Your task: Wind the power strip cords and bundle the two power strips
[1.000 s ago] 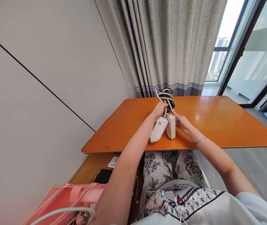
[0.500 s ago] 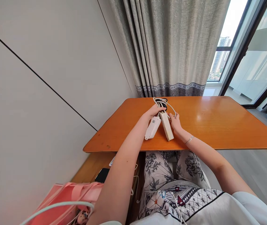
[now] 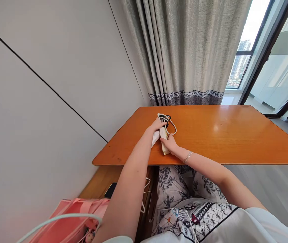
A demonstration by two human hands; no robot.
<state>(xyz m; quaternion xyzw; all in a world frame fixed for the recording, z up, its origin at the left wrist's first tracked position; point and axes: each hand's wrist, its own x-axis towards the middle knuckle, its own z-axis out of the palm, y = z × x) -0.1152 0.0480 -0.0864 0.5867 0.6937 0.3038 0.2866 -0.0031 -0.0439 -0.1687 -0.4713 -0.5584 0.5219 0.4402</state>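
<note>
Two white power strips lie side by side, their cords bunched together at the far end. My left hand (image 3: 157, 125) is closed around the coiled cords (image 3: 163, 116), which show white with some black. The left power strip (image 3: 155, 137) is partly covered by my left forearm. My right hand (image 3: 169, 143) grips the right, yellowed power strip (image 3: 163, 135) from its right side, thumb on top. A loop of white cord (image 3: 175, 129) sticks out between the hands, over the wooden table (image 3: 217, 138).
A pink bag (image 3: 68, 216) with a pale green handle sits at the lower left. Close by, a dark phone (image 3: 110, 190) lies on a lower wooden surface, with white cables (image 3: 144, 206) hanging near it. Behind the table hangs a grey curtain (image 3: 192, 50); a wall runs along the left.
Both hands and the power strips have shifted left. My right hand has moved from the cord side down onto the right power strip and grips it. The left strip is now more covered.
</note>
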